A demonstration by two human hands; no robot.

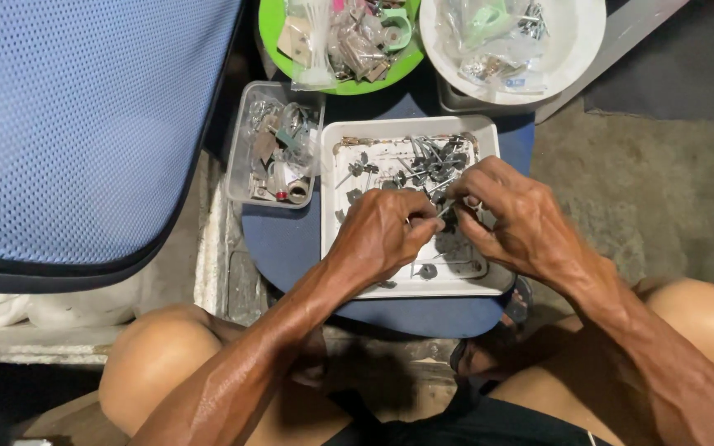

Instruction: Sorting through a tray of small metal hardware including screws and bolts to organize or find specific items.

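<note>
Both hands work over the white tray (330, 177), which sits on a blue stool (283, 239) between the knees. The left hand (386, 231) is closed, pinching a small screw (444, 210) at its fingertips; the right hand (506, 211) is curled, fingers meeting the same screw from the other side. The screw is held just above the tray's middle. Progress, as a judgement: many loose screws (431, 161) lie heaped at the tray's far end, few near the front, so most remain to be handled. A clear rectangular tub (240, 157) of mixed hardware stands just left of the tray. Beyond, a green plate (270, 29) and a white plate (588, 37) hold small clear plastic bags; labels too small to tell.
</note>
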